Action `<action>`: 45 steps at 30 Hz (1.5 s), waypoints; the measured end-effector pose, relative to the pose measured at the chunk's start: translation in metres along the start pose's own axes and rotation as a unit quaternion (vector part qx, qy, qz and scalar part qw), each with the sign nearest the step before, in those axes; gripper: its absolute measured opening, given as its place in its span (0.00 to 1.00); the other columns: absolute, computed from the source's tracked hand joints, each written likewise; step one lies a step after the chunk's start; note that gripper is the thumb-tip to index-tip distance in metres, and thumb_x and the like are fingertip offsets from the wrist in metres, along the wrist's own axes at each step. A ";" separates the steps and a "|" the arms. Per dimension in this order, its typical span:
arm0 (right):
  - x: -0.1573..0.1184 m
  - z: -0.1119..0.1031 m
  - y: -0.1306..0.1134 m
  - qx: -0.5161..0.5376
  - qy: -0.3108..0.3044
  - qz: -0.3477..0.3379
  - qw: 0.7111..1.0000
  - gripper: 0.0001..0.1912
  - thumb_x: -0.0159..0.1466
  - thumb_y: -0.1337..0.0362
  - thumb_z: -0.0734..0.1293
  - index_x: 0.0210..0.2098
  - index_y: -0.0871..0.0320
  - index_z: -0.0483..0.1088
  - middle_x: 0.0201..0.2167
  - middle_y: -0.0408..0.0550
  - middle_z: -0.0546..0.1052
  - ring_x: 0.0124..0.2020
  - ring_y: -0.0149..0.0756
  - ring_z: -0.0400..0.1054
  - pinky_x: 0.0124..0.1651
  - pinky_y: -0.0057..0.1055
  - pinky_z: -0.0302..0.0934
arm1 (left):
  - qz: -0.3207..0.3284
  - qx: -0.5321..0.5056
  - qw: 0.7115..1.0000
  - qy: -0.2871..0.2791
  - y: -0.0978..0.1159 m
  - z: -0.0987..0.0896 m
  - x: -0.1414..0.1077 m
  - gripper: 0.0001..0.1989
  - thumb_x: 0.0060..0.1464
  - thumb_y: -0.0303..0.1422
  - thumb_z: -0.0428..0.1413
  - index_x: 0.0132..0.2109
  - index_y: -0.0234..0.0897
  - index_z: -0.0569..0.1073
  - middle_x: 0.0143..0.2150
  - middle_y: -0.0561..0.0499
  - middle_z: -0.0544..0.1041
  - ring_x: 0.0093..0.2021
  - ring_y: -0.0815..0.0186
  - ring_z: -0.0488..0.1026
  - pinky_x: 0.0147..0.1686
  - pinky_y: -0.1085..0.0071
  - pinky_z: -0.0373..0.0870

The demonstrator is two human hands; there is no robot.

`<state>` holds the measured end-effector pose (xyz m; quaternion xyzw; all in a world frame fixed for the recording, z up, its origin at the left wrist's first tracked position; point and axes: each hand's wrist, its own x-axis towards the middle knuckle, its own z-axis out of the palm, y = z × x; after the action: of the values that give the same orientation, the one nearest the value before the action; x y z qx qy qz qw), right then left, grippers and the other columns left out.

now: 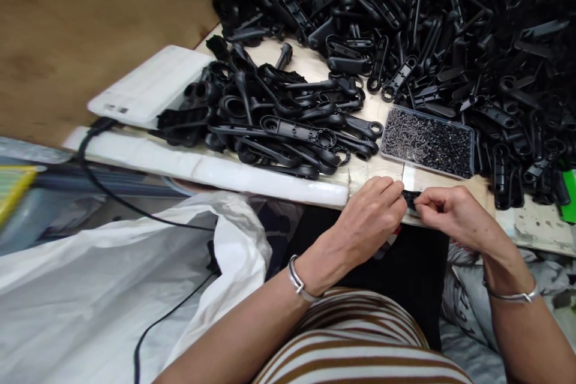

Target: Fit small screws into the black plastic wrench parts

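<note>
Left grip and right grip flank black part.

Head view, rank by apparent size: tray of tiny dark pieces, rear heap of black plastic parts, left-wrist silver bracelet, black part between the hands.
1. Rear heap
2. Tray of tiny dark pieces
3. Left-wrist silver bracelet
Unranked: held black part; partly hidden, so its size is unsure.

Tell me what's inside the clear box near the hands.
The clear box holds many tiny dark pieces, greyer toward its left and blacker toward its right. Whatever lies beneath them is covered and cannot be seen.
</note>
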<state>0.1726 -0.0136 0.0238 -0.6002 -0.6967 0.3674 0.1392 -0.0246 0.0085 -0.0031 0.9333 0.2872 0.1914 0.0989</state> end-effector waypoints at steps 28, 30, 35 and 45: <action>0.042 -0.045 0.013 -0.385 0.156 0.035 0.909 0.08 0.66 0.64 0.64 0.43 0.52 0.74 0.42 0.47 0.76 0.39 0.42 0.72 0.33 0.33 0.59 | -0.068 0.107 0.992 0.028 -0.039 -0.022 0.071 0.12 0.59 0.21 0.49 0.29 0.35 0.71 0.29 0.49 0.72 0.37 0.60 0.65 0.36 0.63 0.55; 0.047 -0.045 0.012 -0.399 0.143 0.045 0.905 0.07 0.67 0.65 0.63 0.38 0.54 0.73 0.38 0.48 0.76 0.36 0.41 0.71 0.31 0.32 0.56 | -0.068 0.117 0.991 0.012 -0.042 -0.017 0.084 0.13 0.58 0.20 0.49 0.28 0.35 0.71 0.29 0.48 0.72 0.38 0.59 0.65 0.37 0.62 0.55; 0.047 -0.045 0.016 -0.367 0.153 0.028 0.917 0.07 0.66 0.67 0.62 0.34 0.55 0.71 0.35 0.47 0.75 0.34 0.39 0.70 0.31 0.31 0.54 | -0.050 0.101 0.993 0.020 -0.048 -0.006 0.094 0.14 0.57 0.19 0.49 0.26 0.35 0.69 0.26 0.48 0.72 0.35 0.60 0.66 0.39 0.61 0.54; 0.017 -0.035 0.029 0.081 0.288 -0.010 0.954 0.08 0.61 0.61 0.68 0.37 0.58 0.75 0.25 0.43 0.75 0.25 0.32 0.68 0.28 0.28 0.61 | -0.015 0.098 0.995 -0.028 -0.055 -0.007 0.089 0.13 0.52 0.15 0.46 0.29 0.34 0.70 0.28 0.48 0.70 0.36 0.59 0.68 0.42 0.61 0.58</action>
<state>0.2119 0.0148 0.0243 -0.6602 -0.6012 0.2327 0.3854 0.0131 0.1054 0.0141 0.9393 0.3154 0.1342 0.0174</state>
